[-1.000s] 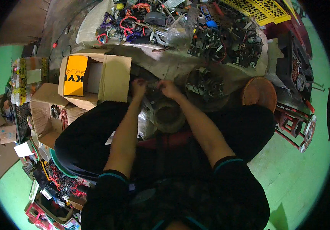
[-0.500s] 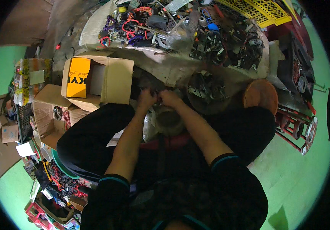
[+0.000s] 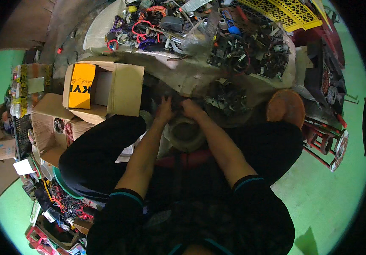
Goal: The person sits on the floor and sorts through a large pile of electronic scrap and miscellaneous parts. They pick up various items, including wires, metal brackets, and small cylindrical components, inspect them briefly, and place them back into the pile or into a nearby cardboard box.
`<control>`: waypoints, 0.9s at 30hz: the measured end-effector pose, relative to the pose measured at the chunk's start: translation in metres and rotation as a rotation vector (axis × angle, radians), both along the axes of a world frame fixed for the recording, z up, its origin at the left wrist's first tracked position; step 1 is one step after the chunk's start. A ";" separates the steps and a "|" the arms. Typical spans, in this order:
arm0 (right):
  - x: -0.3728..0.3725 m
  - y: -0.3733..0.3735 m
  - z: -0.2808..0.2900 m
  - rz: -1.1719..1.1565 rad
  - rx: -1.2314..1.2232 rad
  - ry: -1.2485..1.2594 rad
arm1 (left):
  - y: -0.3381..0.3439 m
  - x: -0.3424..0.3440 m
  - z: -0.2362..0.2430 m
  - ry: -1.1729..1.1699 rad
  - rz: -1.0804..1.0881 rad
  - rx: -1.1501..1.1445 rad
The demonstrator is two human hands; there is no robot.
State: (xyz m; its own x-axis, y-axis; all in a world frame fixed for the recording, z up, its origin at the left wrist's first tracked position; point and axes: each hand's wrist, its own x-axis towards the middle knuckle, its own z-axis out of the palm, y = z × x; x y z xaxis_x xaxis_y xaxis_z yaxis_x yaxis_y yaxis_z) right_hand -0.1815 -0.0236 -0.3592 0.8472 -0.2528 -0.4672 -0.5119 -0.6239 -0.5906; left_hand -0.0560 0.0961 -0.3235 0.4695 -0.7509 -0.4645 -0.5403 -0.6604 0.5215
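Note:
Near the middle, my left hand (image 3: 164, 111) and my right hand (image 3: 192, 109) face each other just above a dusty round pot (image 3: 185, 142). Both have fingers curled in around something small and dark; shadow hides what it is. To the right of them sits a heap of dark metal parts (image 3: 227, 95) in what looks like a round container. An open cardboard box (image 3: 127, 89) with an orange printed piece stands to their left, close by my left knee.
A mat (image 3: 96, 29) piled with cords and parts lies ahead. A yellow crate (image 3: 297, 17), rust-orange round object (image 3: 285, 108) and red metal frame (image 3: 325, 144) are right. More boxes (image 3: 51, 106), a teal basin (image 3: 62, 182) and tangled wires (image 3: 70, 197) are left.
My left hand has moved right and a little down from a second ago. The two hands drew closer, then my right hand shifted slightly back to the right.

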 end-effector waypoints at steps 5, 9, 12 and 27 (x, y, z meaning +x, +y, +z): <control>-0.006 -0.003 -0.002 0.008 0.023 -0.018 | -0.006 -0.003 -0.001 -0.018 0.019 -0.008; 0.000 -0.002 -0.006 -0.071 -0.005 -0.001 | 0.003 0.011 -0.031 -0.081 -0.033 -0.184; 0.008 -0.007 0.022 -0.078 0.077 -0.137 | 0.019 0.019 -0.068 -0.155 0.027 -0.211; -0.044 -0.110 0.269 0.045 -0.209 -0.083 | -0.027 0.070 -0.018 -0.242 0.061 -0.017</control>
